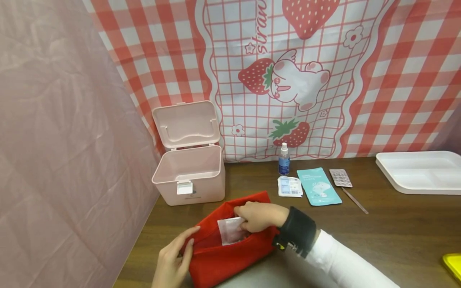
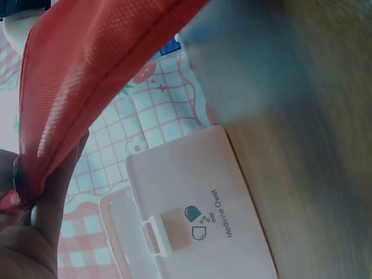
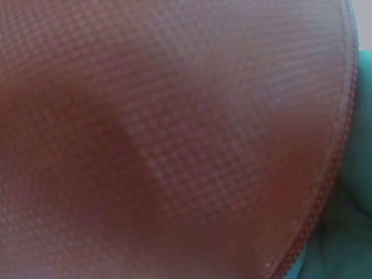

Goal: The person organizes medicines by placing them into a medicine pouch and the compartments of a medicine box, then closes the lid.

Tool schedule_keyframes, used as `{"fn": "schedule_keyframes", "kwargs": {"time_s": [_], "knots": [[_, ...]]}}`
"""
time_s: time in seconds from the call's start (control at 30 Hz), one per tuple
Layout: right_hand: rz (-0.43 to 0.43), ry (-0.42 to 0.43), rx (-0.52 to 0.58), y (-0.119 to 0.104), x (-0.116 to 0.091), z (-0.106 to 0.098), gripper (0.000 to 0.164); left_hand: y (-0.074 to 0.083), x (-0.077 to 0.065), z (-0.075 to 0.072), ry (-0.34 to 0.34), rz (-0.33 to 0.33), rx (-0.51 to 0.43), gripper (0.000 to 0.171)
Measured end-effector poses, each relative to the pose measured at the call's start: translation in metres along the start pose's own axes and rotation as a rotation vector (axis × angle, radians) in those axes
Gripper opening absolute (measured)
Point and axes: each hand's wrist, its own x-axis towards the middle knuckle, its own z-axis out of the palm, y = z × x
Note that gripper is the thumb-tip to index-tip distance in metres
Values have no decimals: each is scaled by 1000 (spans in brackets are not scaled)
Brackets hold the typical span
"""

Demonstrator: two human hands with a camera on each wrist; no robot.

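Note:
A red fabric pouch (image 1: 230, 260) is held with its mouth spread at the front of the table. My left hand (image 1: 173, 256) pinches the pouch's left end between thumb and fingers; the left wrist view shows this grip on the red cloth (image 2: 87, 87) too. Inside the pouch's mouth, my right hand (image 1: 261, 216) grips a flat white packet (image 1: 230, 231), whose left part shows while the fingertips are partly hidden. Red mesh-like cloth (image 3: 174, 139) fills most of the right wrist view, with part of the right hand (image 3: 357, 157) at its edge.
Behind the pouch stands a pink medicine chest (image 1: 196, 190), lid up. To the right lie a spray bottle (image 1: 284, 162), a white packet (image 1: 290, 187), a teal packet (image 1: 319, 187), a blister pack (image 1: 340, 178) and tweezers (image 1: 354, 200). A white tray (image 1: 392, 176) and a yellow object (image 1: 453, 264) are farther right.

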Motion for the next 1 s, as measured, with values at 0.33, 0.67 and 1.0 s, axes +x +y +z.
{"fn": "schedule_keyframes", "kwargs": {"time_s": [0.33, 0.67, 1.0], "knots": [[-29, 61, 24, -6, -13, -2, 11, 2, 4, 1, 135, 59, -5, 18], [-48, 21, 54, -2, -24, 1, 12, 11, 11, -1, 149, 58, 2, 17], [-99, 86, -10, 1, -30, 4, 12, 12, 11, 0, 150, 69, -10, 17]]}}
